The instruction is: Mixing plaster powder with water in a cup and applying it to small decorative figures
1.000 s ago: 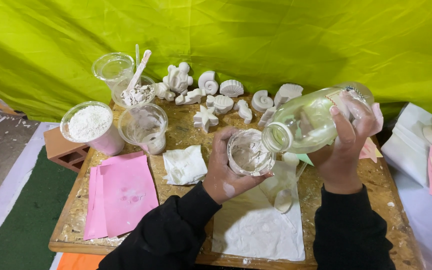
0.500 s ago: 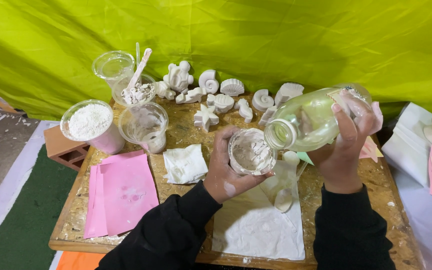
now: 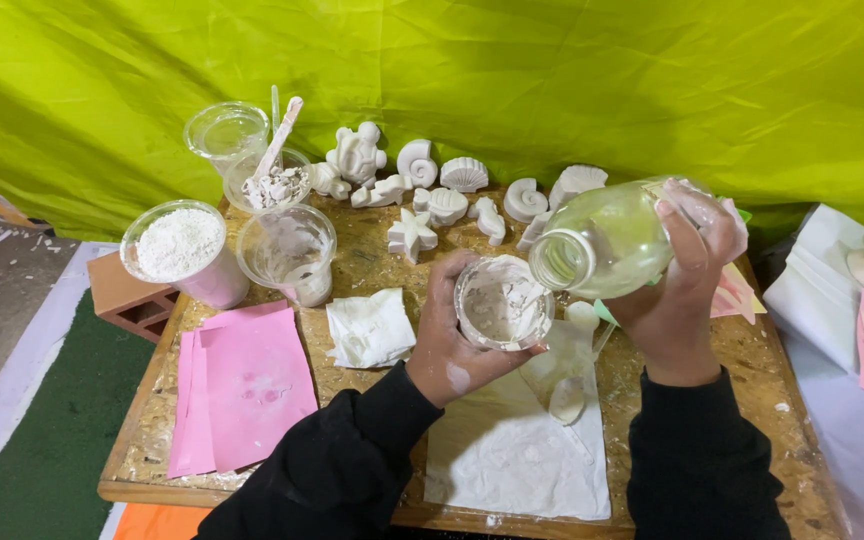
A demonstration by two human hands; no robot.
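Bright, even, green-tinted light, soft faint shadows, sharp focus, slight wide-angle stretch at edges

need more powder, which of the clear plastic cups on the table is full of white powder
The cup of white powder at the table's left edge, beside the brick; the other cups near it hold only residue or clumps and sticks.

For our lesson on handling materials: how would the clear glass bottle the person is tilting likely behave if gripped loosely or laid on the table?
The glass bottle looks smooth, and the right hand is dusted with white powder, so it may slip. Round-bodied, it would probably roll if laid on the wooden table. Being glass with liquid inside, it is likely fairly heavy and breakable.
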